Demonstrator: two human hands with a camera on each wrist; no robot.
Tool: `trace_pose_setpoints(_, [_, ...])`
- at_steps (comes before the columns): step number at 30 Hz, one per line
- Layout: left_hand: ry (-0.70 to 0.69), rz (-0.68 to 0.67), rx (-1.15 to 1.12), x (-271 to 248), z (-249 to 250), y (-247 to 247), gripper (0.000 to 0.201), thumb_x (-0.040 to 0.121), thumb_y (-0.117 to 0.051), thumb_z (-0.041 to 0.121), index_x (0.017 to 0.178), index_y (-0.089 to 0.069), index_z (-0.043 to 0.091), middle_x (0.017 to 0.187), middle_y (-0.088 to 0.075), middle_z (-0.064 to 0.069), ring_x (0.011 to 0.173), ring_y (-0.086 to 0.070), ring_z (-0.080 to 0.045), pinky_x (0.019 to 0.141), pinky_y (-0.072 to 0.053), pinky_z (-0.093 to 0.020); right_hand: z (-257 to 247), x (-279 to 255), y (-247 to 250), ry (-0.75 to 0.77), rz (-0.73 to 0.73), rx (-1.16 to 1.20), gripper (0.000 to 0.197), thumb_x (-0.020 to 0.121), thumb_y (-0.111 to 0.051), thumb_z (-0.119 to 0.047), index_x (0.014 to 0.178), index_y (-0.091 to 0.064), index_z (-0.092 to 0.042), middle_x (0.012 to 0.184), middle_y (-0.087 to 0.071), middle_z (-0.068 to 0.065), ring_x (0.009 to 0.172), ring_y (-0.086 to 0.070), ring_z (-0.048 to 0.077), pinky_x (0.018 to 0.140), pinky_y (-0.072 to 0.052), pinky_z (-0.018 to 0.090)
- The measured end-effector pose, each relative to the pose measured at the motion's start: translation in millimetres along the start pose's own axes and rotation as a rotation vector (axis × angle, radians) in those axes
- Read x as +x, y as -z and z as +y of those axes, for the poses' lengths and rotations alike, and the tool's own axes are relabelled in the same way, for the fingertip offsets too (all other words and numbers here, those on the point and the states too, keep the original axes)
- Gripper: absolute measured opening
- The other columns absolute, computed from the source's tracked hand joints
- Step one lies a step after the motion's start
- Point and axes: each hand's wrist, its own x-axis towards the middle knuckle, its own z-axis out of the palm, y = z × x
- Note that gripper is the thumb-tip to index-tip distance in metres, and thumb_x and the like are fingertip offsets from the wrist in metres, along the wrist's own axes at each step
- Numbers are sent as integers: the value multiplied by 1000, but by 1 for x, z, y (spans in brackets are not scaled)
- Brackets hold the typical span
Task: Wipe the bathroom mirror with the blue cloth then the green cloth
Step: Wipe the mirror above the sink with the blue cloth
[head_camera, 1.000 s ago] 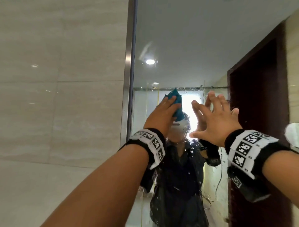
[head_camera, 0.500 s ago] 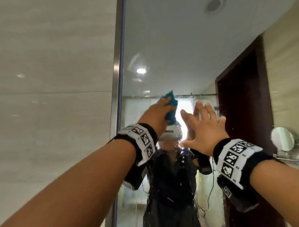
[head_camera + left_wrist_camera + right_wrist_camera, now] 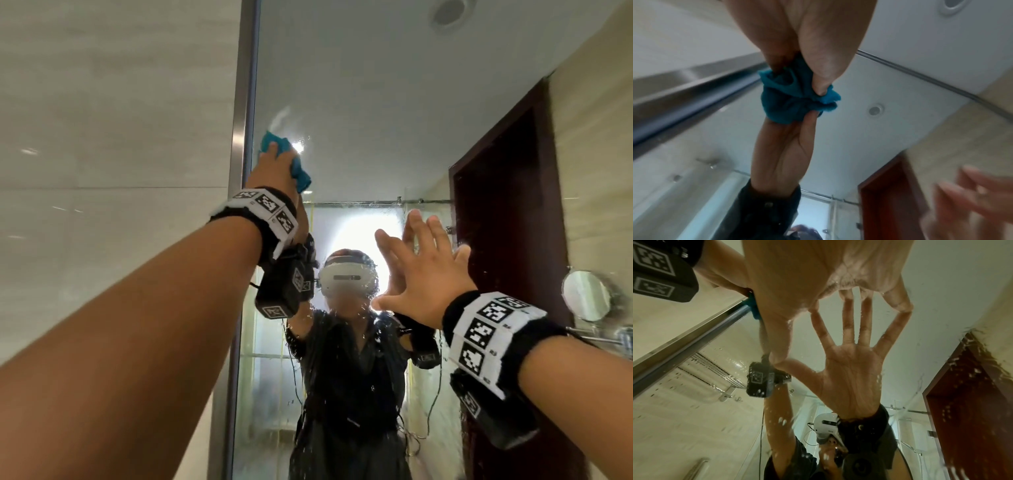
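My left hand (image 3: 275,164) is raised high against the bathroom mirror (image 3: 376,102), close to its left edge. It grips a bunched blue cloth (image 3: 301,176) and presses it to the glass. In the left wrist view the thumb and fingers pinch the blue cloth (image 3: 789,86), which meets its own reflection. My right hand (image 3: 424,253) is lower and to the right, with fingers spread and straight. The right wrist view shows my right hand (image 3: 818,280) touching the wet glass with its fingertips (image 3: 900,308). Water drops speckle the lower mirror. No green cloth is in view.
A metal frame strip (image 3: 245,102) borders the mirror on the left, with a beige tiled wall (image 3: 120,137) beyond it. A small round mirror on an arm (image 3: 587,296) sticks out at the right. The glass reflects a dark door (image 3: 507,205) and the person.
My left hand has carried the blue cloth up and to the left, from the middle of the glass to near the frame. The right hand keeps its spread pose on the mirror.
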Motion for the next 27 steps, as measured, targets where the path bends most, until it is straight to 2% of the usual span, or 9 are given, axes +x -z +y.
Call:
trace_pose_setpoints(3, [-188,-32,-62,-18,24,-24,55,93,-49,6,144,-37,21,157,-16,-7,141,-22,-28,114,-24,-37,1,1,0,-5,15,8,108,65,-66,-68,143,5,-46,151,29,-3,139,27,26,108,-3,66])
trace_pose_setpoints(6, [-297,-137,-51,-53,43,-52,58,95,-48,9,147,-29,26,159,-4,0,146,-4,-22,119,-10,-36,1,2,0,-8,24,22,109,63,-66,-69,143,4,-46,152,29,-3,139,26,25,108,-3,66])
trace_pose_setpoints(8, [-303,-147,-54,-76,36,-65,58,97,-45,10,148,-24,26,159,0,1,146,1,-21,119,-6,-35,2,0,-1,2,35,30,109,64,-66,-70,143,5,-46,152,28,-3,140,24,25,109,-2,64])
trace_pose_setpoints(12, [-321,-157,-63,-114,9,-77,60,95,-49,12,148,-25,26,159,-2,0,146,-3,-22,119,-11,-36,6,-24,-13,4,147,15,107,68,-56,-75,144,11,-42,154,23,0,142,17,28,111,2,56])
trace_pose_setpoints(15, [-311,-238,-26,-150,-5,-84,63,95,-51,15,149,-22,29,159,1,2,146,-1,-22,118,-15,-38,-1,-59,-33,14,146,-62,108,71,-51,-76,142,21,-40,150,33,2,140,23,28,112,4,55])
trace_pose_setpoints(19, [-381,-396,123,-198,-11,-92,71,95,-50,9,150,-11,33,158,12,5,146,5,-20,119,-11,-36,-3,-86,-48,-106,33,-22,122,66,-66,-66,139,28,-37,149,35,6,139,24,30,110,-1,58])
trace_pose_setpoints(22, [-393,-468,163,-215,-5,-98,77,94,-51,6,150,-7,35,157,17,7,145,9,-18,118,-15,-40,5,-87,-55,-176,-32,61,130,62,-77,-55,140,25,-40,148,36,1,140,23,28,111,-9,61])
trace_pose_setpoints(25, [-348,-424,112,-209,0,-96,76,93,-54,8,149,-10,37,157,14,9,146,3,-20,117,-21,-43,8,-84,-58,-183,-49,117,132,59,-82,-50,140,23,-43,147,37,-3,139,25,26,109,-11,63])
trace_pose_setpoints(27, [-244,-340,6,-192,6,-87,71,94,-52,11,149,-14,35,158,11,8,146,1,-21,118,-16,-42,9,-83,-59,-178,-53,121,132,60,-81,-50,140,23,-44,148,35,-4,139,26,26,109,-11,63])
